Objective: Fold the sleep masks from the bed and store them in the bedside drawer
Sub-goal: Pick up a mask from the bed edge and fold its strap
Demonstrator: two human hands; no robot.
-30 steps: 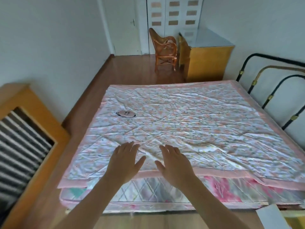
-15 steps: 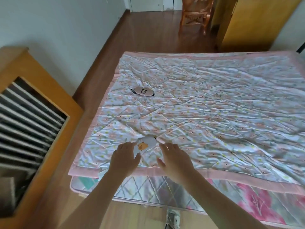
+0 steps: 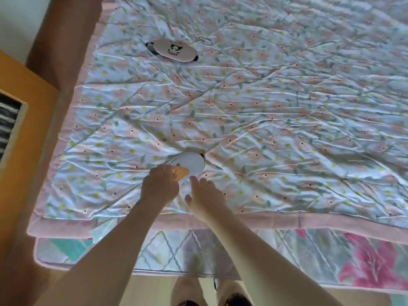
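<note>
A white sleep mask (image 3: 191, 163) with an orange cartoon print lies on the flowered quilt (image 3: 276, 111) near the bed's front edge. My left hand (image 3: 159, 185) rests on the mask's near-left end, fingers curled over it. My right hand (image 3: 203, 195) lies just right of that end, fingers spread, fingertips by the mask's lower edge. A second, pink sleep mask (image 3: 174, 50) with a dark cartoon print and black strap lies flat farther up the quilt on the left. The bedside drawer is not in view.
A wooden cabinet (image 3: 24, 138) with a slatted dark opening stands left of the bed. Brown wooden floor (image 3: 64, 40) runs between it and the bed. The mattress side (image 3: 242, 246) with a patterned sheet faces me; my feet (image 3: 212, 292) stand below.
The view has tilted down and closer to the bed. Both hands went from lying flat on the quilt to the white mask, which now shows between them; the left hand covers its end.
</note>
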